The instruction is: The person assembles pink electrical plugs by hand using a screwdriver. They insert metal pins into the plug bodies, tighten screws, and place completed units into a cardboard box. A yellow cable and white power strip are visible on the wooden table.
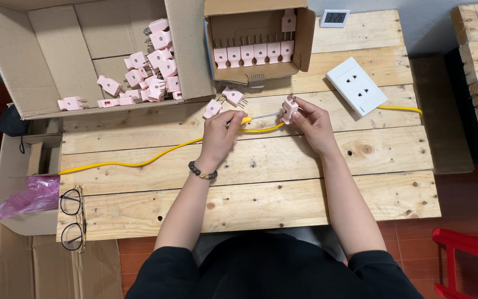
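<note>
Pink plug (289, 108) in right hand (312, 123) grip (left hand (221, 133) grips yellow-handled screwdriver (258, 117))

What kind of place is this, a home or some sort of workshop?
Probably a small hand-assembly workshop: a rough plank table, cardboard boxes filled with identical pink plugs, and a person's left hand driving a yellow-handled screwdriver into one plug held by the right hand.

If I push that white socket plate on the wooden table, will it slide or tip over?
The white socket plate lies flat and looks low and wide, so it would probably slide rather than tip. The rough plank table may drag on it a little. The yellow cable appears to emerge at its edge; if attached, it may tug and turn the plate.
</note>
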